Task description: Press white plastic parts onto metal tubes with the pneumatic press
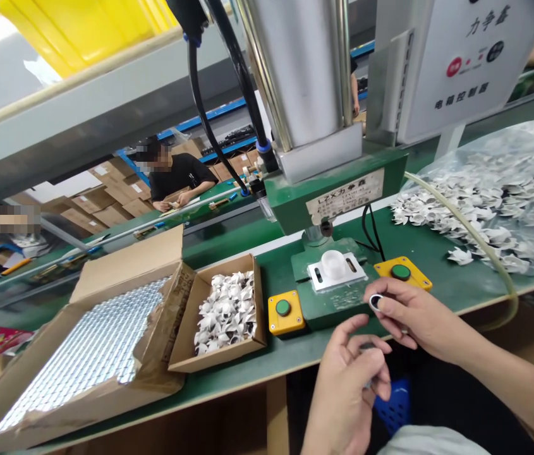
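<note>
My right hand (421, 319) pinches a small round white-rimmed part (375, 303) with a dark inside, between thumb and forefinger. Just left of it and lower, my left hand (349, 379) has its thumb closed toward curled fingers. A bit of something dark shows between them, too small to name. Both hands are in front of the green press base (337, 309). On that base a white plate with a round white fixture (334, 265) sits under the press head (337, 196).
Yellow boxes with green buttons (283, 308) (400, 272) flank the base. Left stand a carton of white pointed parts (229, 309) and a larger box of shiny pieces (91, 347). A clear bag of white parts (498, 196) lies right, crossed by a hose. Another person (179, 177) works beyond.
</note>
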Motion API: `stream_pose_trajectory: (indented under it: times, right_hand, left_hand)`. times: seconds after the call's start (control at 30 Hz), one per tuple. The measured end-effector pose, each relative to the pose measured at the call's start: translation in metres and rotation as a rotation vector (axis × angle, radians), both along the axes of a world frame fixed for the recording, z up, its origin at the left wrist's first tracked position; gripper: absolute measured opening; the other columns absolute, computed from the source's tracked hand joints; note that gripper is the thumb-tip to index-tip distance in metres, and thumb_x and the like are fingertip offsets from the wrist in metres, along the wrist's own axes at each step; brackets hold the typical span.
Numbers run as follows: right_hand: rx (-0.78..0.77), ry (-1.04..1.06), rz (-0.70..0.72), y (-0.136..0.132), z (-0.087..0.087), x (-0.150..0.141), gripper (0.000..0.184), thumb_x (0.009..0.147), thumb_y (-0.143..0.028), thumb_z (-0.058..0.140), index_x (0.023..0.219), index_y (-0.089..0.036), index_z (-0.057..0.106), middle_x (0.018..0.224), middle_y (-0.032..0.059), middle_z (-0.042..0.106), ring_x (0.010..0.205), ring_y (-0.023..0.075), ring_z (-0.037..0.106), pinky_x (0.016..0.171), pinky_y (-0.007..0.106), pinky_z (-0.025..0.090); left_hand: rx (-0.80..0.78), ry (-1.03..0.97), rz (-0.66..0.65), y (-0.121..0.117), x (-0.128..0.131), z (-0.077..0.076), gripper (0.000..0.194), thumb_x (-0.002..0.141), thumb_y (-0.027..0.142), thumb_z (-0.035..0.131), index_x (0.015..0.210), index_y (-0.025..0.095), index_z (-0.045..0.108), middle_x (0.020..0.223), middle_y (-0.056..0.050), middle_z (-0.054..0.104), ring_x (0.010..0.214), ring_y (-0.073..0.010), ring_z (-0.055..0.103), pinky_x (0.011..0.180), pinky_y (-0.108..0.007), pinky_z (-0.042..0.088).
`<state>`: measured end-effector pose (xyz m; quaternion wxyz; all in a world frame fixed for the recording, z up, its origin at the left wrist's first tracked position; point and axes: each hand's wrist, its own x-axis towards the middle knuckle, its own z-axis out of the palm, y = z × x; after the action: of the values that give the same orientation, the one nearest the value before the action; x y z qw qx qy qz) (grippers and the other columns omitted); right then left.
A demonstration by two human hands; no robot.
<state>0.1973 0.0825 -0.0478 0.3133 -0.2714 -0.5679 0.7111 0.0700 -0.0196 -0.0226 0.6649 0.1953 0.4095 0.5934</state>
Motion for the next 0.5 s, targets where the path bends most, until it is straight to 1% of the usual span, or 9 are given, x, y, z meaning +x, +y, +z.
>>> stream_pose_trajectory:
  times: [0.07, 0.1, 0.13, 0.2, 0.23, 0.27, 0.33, 0.4, 0.5]
  right_hand:
    - [0.035, -0.098, 0.09, -0.001, 0.006, 0.006, 0.029, 0.087, -0.047, 0.061, 0.095, -0.02, 0.052, 0.055, -0.0078, 0.044, 0.04, 0.0065, 0.036, 0.036, 0.016, 0.029]
    - [0.047, -0.142, 0.136, -0.002, 0.01, 0.009, 0.028, 0.086, -0.045, 0.062, 0.095, -0.02, 0.053, 0.059, -0.0067, 0.047, 0.042, 0.0067, 0.039, 0.039, 0.017, 0.031]
    - [0.057, -0.176, 0.172, -0.004, 0.014, 0.012, 0.028, 0.084, -0.044, 0.065, 0.096, -0.02, 0.054, 0.064, -0.0054, 0.05, 0.045, 0.0069, 0.041, 0.041, 0.017, 0.033]
    - [0.075, -0.206, 0.21, -0.008, 0.021, 0.017, 0.03, 0.081, -0.042, 0.068, 0.099, -0.021, 0.056, 0.074, -0.0036, 0.052, 0.049, 0.007, 0.042, 0.043, 0.018, 0.034]
    - [0.097, -0.218, 0.212, -0.01, 0.025, 0.019, 0.03, 0.079, -0.041, 0.07, 0.099, -0.021, 0.057, 0.077, -0.003, 0.053, 0.052, 0.0074, 0.043, 0.044, 0.018, 0.034]
    - [0.131, -0.238, 0.204, -0.012, 0.027, 0.019, 0.029, 0.078, -0.04, 0.07, 0.098, -0.021, 0.059, 0.08, -0.0024, 0.054, 0.055, 0.0084, 0.045, 0.047, 0.018, 0.036]
    - [0.214, -0.308, 0.179, -0.014, 0.032, 0.019, 0.025, 0.077, -0.039, 0.071, 0.092, -0.021, 0.061, 0.082, -0.0018, 0.057, 0.065, 0.0114, 0.049, 0.055, 0.02, 0.039]
    - [0.288, -0.392, 0.16, -0.015, 0.033, 0.017, 0.022, 0.077, -0.038, 0.071, 0.09, -0.022, 0.063, 0.083, -0.0025, 0.06, 0.075, 0.0147, 0.053, 0.064, 0.022, 0.041]
    - [0.386, -0.459, 0.161, -0.014, 0.034, 0.015, 0.019, 0.08, -0.037, 0.069, 0.094, -0.026, 0.064, 0.092, -0.0035, 0.063, 0.085, 0.0177, 0.057, 0.075, 0.024, 0.043]
  left_hand:
    - [-0.001, 0.103, -0.012, -0.001, -0.001, 0.0, 0.038, 0.072, 0.013, 0.064, 0.109, 0.014, 0.057, 0.085, -0.004, 0.06, 0.054, -0.0081, 0.046, 0.045, -0.019, 0.035]
    - [-0.003, 0.216, -0.01, -0.002, -0.001, 0.0, 0.036, 0.072, 0.013, 0.064, 0.108, 0.016, 0.058, 0.085, -0.005, 0.061, 0.057, -0.0099, 0.049, 0.047, -0.021, 0.037]
    - [-0.002, 0.371, 0.007, -0.003, -0.001, -0.001, 0.036, 0.072, 0.012, 0.063, 0.108, 0.018, 0.059, 0.086, -0.005, 0.063, 0.062, -0.0125, 0.052, 0.053, -0.023, 0.04]
    - [0.011, 0.719, 0.078, -0.006, 0.0, -0.002, 0.038, 0.076, 0.013, 0.062, 0.113, 0.023, 0.06, 0.092, -0.005, 0.065, 0.079, -0.0176, 0.057, 0.072, -0.028, 0.044]
    - [0.016, 0.857, 0.114, -0.008, 0.001, -0.003, 0.04, 0.078, 0.014, 0.061, 0.116, 0.025, 0.06, 0.097, -0.005, 0.066, 0.088, -0.0191, 0.058, 0.082, -0.029, 0.042]
    - [0.019, 0.946, 0.14, -0.01, 0.001, -0.003, 0.041, 0.08, 0.016, 0.061, 0.119, 0.026, 0.059, 0.101, -0.005, 0.066, 0.094, -0.0201, 0.057, 0.089, -0.03, 0.038]
    - [0.012, 0.999, 0.148, -0.012, 0.003, -0.004, 0.042, 0.081, 0.021, 0.061, 0.123, 0.027, 0.058, 0.108, -0.006, 0.065, 0.1, -0.0218, 0.056, 0.093, -0.03, 0.036]
    - [-0.002, 0.988, 0.143, -0.014, 0.004, -0.004, 0.043, 0.081, 0.023, 0.062, 0.124, 0.025, 0.058, 0.113, -0.008, 0.064, 0.103, -0.0235, 0.056, 0.093, -0.031, 0.036]
    - [0.013, 0.95, 0.154, -0.013, 0.004, -0.005, 0.043, 0.082, 0.028, 0.062, 0.125, 0.023, 0.058, 0.124, -0.009, 0.06, 0.112, -0.0249, 0.051, 0.098, -0.031, 0.033]
